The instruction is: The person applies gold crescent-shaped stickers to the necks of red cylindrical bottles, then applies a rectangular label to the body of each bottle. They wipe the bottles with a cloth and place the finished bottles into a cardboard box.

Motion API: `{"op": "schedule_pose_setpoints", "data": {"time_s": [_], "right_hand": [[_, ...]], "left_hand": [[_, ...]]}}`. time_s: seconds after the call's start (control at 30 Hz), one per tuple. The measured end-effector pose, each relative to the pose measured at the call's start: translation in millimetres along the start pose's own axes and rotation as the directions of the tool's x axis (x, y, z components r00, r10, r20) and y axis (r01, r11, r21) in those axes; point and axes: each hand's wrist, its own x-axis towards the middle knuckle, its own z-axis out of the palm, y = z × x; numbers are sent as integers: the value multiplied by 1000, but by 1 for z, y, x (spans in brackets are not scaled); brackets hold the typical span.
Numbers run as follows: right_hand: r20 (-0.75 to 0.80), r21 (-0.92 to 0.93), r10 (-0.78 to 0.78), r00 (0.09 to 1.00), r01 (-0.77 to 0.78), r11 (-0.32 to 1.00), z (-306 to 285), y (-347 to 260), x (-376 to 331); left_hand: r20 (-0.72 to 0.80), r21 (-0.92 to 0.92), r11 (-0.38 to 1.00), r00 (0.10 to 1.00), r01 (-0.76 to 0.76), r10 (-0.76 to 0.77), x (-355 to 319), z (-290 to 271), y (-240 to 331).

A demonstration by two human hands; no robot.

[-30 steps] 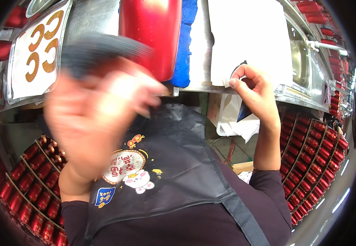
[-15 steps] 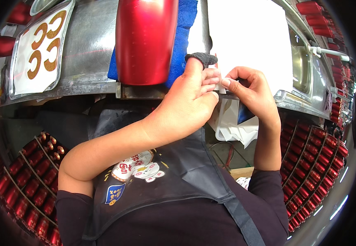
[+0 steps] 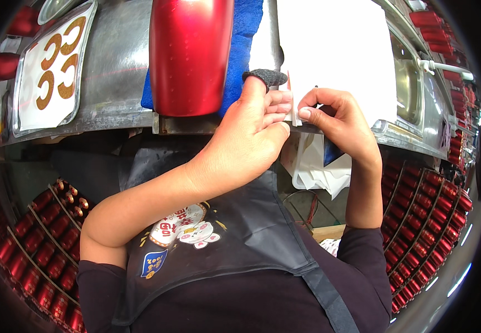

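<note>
My left hand (image 3: pixel 246 130) is at the near edge of the metal bench, its fingers bent and close together. A dark knit cover (image 3: pixel 265 79) sits over the tip of one digit. Beside its fingertips stands a thin white strip (image 3: pixel 294 108) with some red near its top; whether they grip it is unclear. Across a small gap, my right hand (image 3: pixel 343 125) has thumb and forefinger curled into a pinch; anything between them is too small to make out. Left of my left hand, a glossy red tapered metal vessel (image 3: pixel 191 61) lies on a blue towel (image 3: pixel 242 47).
A large white sheet (image 3: pixel 334 50) covers the bench right of centre. At the left lies a tray of gold curved pieces on white paper (image 3: pixel 35 105). Below the bench edge hangs a white bin (image 3: pixel 293 166) with papers. Racks of red vessels (image 3: pixel 46 244) stand on both sides.
The gap between my hands has widened slightly, showing more of the thin white strip. My left hand, the red vessel and the towel sit a little further left in view.
</note>
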Motion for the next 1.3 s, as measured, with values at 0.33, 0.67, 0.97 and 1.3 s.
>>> {"op": "schedule_pose_setpoints", "data": {"time_s": [0.33, 0.67, 0.97, 1.3], "right_hand": [[-175, -188, -48, 983, 15, 982, 1, -9, 3], [-634, -684, -506, 585, -119, 719, -130, 2, 19], [-910, -321, 47, 411, -773, 547, -163, 75, -41], [-726, -533, -49, 686, -516, 670, -84, 8, 85]], "left_hand": [[56, 601, 762, 963, -243, 263, -9, 3, 9], [105, 712, 677, 982, -185, 158, -4, -1, 7], [176, 668, 705, 971, -238, 161, -1, -6, 18], [190, 565, 817, 982, -115, 7, -42, -25, 54]]}}
